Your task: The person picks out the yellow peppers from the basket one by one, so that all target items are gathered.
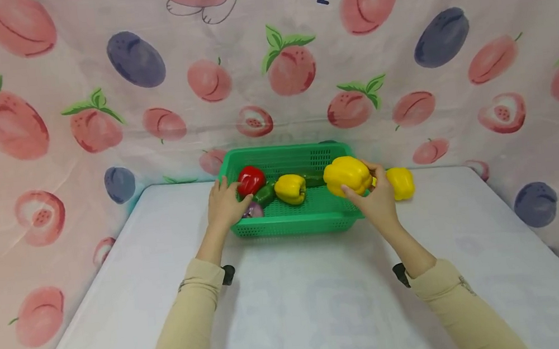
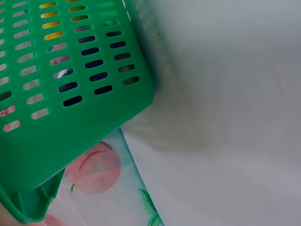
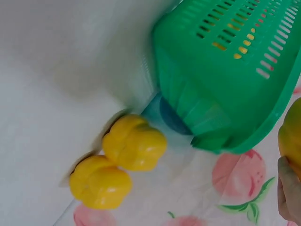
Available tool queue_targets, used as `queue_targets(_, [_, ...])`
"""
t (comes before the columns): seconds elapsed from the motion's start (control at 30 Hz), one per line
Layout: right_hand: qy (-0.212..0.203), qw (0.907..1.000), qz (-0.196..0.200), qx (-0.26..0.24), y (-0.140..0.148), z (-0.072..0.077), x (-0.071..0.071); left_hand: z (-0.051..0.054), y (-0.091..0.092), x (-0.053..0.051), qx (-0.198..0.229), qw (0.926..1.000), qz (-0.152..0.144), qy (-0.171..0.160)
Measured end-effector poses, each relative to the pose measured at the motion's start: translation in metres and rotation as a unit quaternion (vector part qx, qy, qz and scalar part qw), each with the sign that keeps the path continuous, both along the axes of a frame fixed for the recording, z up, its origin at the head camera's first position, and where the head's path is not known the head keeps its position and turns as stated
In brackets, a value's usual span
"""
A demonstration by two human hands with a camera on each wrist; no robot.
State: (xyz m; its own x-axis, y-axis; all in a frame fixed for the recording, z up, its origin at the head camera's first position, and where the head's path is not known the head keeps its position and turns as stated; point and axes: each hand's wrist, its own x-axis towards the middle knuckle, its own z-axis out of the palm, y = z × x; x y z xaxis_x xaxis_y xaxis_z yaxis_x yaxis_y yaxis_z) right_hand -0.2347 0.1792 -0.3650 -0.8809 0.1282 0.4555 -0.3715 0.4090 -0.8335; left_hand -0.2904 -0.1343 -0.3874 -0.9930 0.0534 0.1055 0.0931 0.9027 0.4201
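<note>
My right hand (image 1: 380,201) holds a yellow bell pepper (image 1: 347,176) above the right end of the green basket (image 1: 294,225), fingers and thumb around it. In the right wrist view that hand (image 3: 289,193) and pepper (image 3: 292,136) show at the right edge. My left hand (image 1: 224,207) grips the basket's left rim, thumb on the inner side. Inside lie a red pepper (image 1: 251,180), a green pepper (image 1: 264,195), a yellow pepper (image 1: 290,189), a purple vegetable (image 1: 254,210) and a long dark green one (image 1: 314,180).
Two yellow peppers (image 3: 134,142) (image 3: 100,182) sit side by side right of the basket; in the head view one (image 1: 401,183) is plain, the other mostly behind my right hand. A fruit-print cloth (image 1: 251,93) hangs behind the white table (image 1: 312,306).
</note>
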Motion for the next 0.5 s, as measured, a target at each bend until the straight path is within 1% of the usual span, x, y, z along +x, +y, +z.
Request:
queue_targets(0.07, [0.005,1.0000,-0.002,-0.004,0.004,-0.002,0.000,0.000,-0.001,0.001,0.001,1.0000,0.001,0.004])
queue_targets(0.2, [0.018,0.9996,-0.021,-0.007,0.014,-0.007,0.001,-0.001,-0.002,0.001,0.004,1.0000,-0.001,0.000])
queue_targets(0.3, [0.039,0.9986,-0.035,-0.004,0.020,-0.010,0.002,-0.001,-0.001,0.001,0.005,1.0000,-0.002,-0.005])
queue_targets(0.5, [0.083,0.9950,-0.056,0.002,0.031,-0.014,0.002,0.001,-0.002,0.002,0.011,0.9999,0.002,0.004])
